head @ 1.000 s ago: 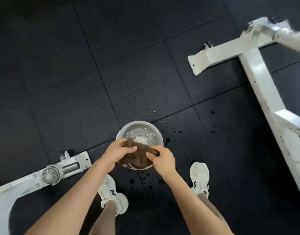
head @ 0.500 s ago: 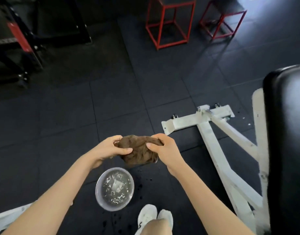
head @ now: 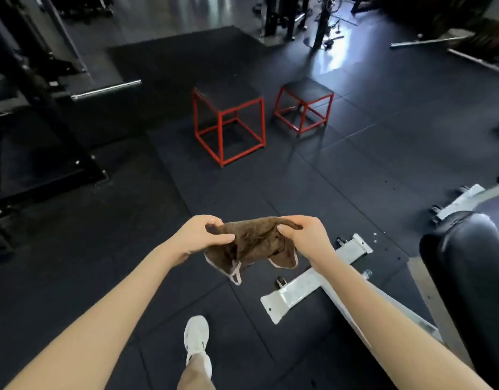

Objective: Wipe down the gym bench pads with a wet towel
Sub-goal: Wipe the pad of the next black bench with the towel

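Towel (head: 252,244): one, brown with a pale edging, bunched and held in the air between both hands, its lower corners hanging loose below them

Left hand (head: 199,237): one, thumb and fingers pinched on the towel's left end

Right hand (head: 304,237): one, thumb and fingers pinched on the towel's right end; the two hands near each other, the cloth spanning the gap

Bench pad (head: 470,277): one in view, black and glossy, to the right of the right hand and lower; cut off by the right and bottom edges, so its full length cannot be made out

Bench frame (head: 304,288): white, its foot bar on the floor just below and right of the right hand; partly hidden behind the right forearm

Second white frame (head: 459,202): one, farther right, blurred and cut off

Red-framed boxes (head: 228,122): two, well beyond the hands

Shoe (head: 196,339): one white, below the hands; the leg above it is cut off at the bottom edge

Dark racks (head: 31,108): beyond the left hand, too dim to count
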A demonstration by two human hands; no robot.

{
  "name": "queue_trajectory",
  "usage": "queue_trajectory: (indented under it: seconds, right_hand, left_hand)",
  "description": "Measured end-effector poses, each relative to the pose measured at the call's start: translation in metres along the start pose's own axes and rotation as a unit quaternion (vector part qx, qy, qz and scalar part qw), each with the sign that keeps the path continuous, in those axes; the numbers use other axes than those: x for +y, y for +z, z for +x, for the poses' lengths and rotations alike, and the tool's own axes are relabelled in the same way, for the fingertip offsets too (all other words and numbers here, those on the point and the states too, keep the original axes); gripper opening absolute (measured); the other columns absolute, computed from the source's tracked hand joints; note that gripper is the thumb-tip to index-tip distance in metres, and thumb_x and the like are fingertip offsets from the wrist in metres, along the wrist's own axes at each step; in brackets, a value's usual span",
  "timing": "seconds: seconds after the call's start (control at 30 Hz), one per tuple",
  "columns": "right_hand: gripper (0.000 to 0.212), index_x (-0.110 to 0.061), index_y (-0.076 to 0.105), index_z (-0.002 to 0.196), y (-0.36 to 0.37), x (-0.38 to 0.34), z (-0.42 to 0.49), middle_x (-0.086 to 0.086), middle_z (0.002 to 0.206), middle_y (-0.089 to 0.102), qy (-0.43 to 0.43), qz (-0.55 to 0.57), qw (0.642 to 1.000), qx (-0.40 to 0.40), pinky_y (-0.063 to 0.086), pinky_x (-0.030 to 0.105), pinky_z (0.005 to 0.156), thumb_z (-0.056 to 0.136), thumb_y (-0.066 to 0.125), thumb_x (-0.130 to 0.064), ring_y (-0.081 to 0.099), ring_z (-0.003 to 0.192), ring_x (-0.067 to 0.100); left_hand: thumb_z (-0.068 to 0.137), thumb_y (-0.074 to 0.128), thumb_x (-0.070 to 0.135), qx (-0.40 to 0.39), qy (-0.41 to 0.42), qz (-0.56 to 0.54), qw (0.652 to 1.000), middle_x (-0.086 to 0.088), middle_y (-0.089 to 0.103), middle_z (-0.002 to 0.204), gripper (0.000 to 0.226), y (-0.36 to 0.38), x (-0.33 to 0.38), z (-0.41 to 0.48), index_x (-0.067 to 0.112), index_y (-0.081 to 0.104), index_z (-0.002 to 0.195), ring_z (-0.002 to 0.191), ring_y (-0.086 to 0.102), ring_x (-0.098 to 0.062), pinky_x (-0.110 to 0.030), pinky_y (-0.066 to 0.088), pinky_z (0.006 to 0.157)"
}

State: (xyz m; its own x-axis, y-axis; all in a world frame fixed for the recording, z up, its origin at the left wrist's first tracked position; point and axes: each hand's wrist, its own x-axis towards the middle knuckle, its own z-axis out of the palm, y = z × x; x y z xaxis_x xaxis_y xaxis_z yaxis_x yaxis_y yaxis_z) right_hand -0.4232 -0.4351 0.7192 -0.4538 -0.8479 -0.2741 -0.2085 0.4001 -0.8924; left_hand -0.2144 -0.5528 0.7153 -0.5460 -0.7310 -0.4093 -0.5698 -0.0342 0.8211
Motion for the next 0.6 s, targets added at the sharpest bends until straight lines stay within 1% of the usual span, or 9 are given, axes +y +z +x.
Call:
queue_trajectory:
  seconds: [0.07, 0.1, 0.17, 0.23, 0.3, 0.4, 0.43, 0.5, 0.6]
  right_hand:
    - [0.021, -0.026, 0.073, 0.093, -0.015, -0.024, 0.045, -0.008, 0.089, 0.072, 0.007, 0.004, 1.000, 0.017, 0.051, 0.021, 0.071, 0.090, 0.061, -0.010, 0.067, 0.088, 0.013]
    - [0.021, -0.026, 0.074, 0.096, -0.024, -0.033, 0.067, -0.008, 0.091, 0.073, 0.008, -0.002, 1.000, 0.026, 0.052, 0.023, 0.073, 0.090, 0.060, -0.012, 0.067, 0.090, 0.013]
    - [0.023, -0.028, 0.074, 0.102, -0.042, -0.046, 0.109, -0.008, 0.097, 0.073, 0.013, -0.022, 0.997, 0.067, 0.053, 0.031, 0.083, 0.089, 0.060, -0.014, 0.066, 0.094, 0.012]
    - [0.025, -0.032, 0.073, 0.104, -0.060, -0.054, 0.146, -0.010, 0.101, 0.073, 0.030, -0.046, 0.992, 0.111, 0.051, 0.034, 0.090, 0.090, 0.059, -0.017, 0.065, 0.099, 0.012]
    - [0.027, -0.037, 0.071, 0.106, -0.085, -0.056, 0.185, -0.012, 0.104, 0.072, 0.057, -0.074, 0.984, 0.149, 0.050, 0.035, 0.092, 0.090, 0.058, -0.020, 0.063, 0.102, 0.012]
    - [0.028, -0.039, 0.069, 0.110, -0.136, -0.051, 0.256, -0.013, 0.108, 0.071, 0.091, -0.091, 0.971, 0.203, 0.050, 0.037, 0.093, 0.090, 0.057, -0.023, 0.062, 0.106, 0.013]
    - [0.029, -0.037, 0.070, 0.109, -0.155, -0.047, 0.281, -0.011, 0.107, 0.071, 0.095, -0.079, 0.968, 0.217, 0.050, 0.038, 0.092, 0.089, 0.057, -0.020, 0.063, 0.105, 0.014]
    - [0.030, -0.034, 0.073, 0.103, -0.194, -0.040, 0.331, -0.008, 0.101, 0.073, 0.102, -0.008, 0.968, 0.231, 0.054, 0.041, 0.089, 0.088, 0.058, -0.013, 0.066, 0.098, 0.015]
    - [0.032, -0.028, 0.075, 0.091, -0.262, -0.034, 0.402, 0.004, 0.095, 0.074, 0.131, 0.123, 0.955, 0.235, 0.057, 0.046, 0.081, 0.088, 0.057, -0.002, 0.070, 0.086, 0.021]
  left_hand:
    - [0.075, 0.076, 0.028, -0.020, 0.022, 0.006, 1.000, 0.003, 0.068, 0.095, 0.024, -0.025, 0.033, 0.054, 0.013, 0.069, 0.093, 0.094, 0.061, -0.011, -0.023, 0.045, 0.078]
    - [0.078, 0.074, 0.027, -0.032, 0.036, 0.018, 0.999, 0.001, 0.069, 0.091, 0.020, -0.035, 0.050, 0.081, 0.013, 0.069, 0.090, 0.089, 0.062, -0.012, -0.022, 0.046, 0.074]
    - [0.082, 0.070, 0.028, -0.056, 0.070, 0.044, 0.995, -0.003, 0.067, 0.084, 0.019, -0.047, 0.089, 0.136, 0.011, 0.065, 0.085, 0.079, 0.062, -0.013, -0.022, 0.046, 0.065]
    - [0.083, 0.067, 0.028, -0.075, 0.102, 0.065, 0.990, -0.006, 0.066, 0.083, 0.021, -0.050, 0.126, 0.193, 0.008, 0.062, 0.084, 0.076, 0.060, -0.013, -0.025, 0.048, 0.064]
    - [0.083, 0.067, 0.027, -0.098, 0.129, 0.093, 0.982, -0.002, 0.062, 0.080, 0.020, -0.043, 0.164, 0.252, 0.009, 0.060, 0.082, 0.073, 0.057, -0.010, -0.026, 0.045, 0.068]
    - [0.082, 0.068, 0.025, -0.125, 0.155, 0.118, 0.973, 0.005, 0.060, 0.076, 0.015, -0.020, 0.223, 0.344, 0.014, 0.060, 0.078, 0.070, 0.055, -0.007, -0.019, 0.039, 0.061]
    - [0.081, 0.069, 0.025, -0.130, 0.162, 0.126, 0.970, 0.004, 0.060, 0.076, 0.015, -0.010, 0.242, 0.375, 0.014, 0.061, 0.079, 0.071, 0.055, -0.008, -0.018, 0.039, 0.059]
    - [0.080, 0.070, 0.026, -0.141, 0.175, 0.151, 0.963, 0.003, 0.062, 0.079, 0.015, 0.012, 0.281, 0.435, 0.014, 0.063, 0.081, 0.074, 0.057, -0.011, -0.020, 0.041, 0.061]
    - [0.081, 0.069, 0.027, -0.164, 0.183, 0.188, 0.951, -0.002, 0.065, 0.089, 0.018, 0.050, 0.343, 0.523, 0.011, 0.065, 0.089, 0.085, 0.060, -0.017, -0.029, 0.046, 0.076]
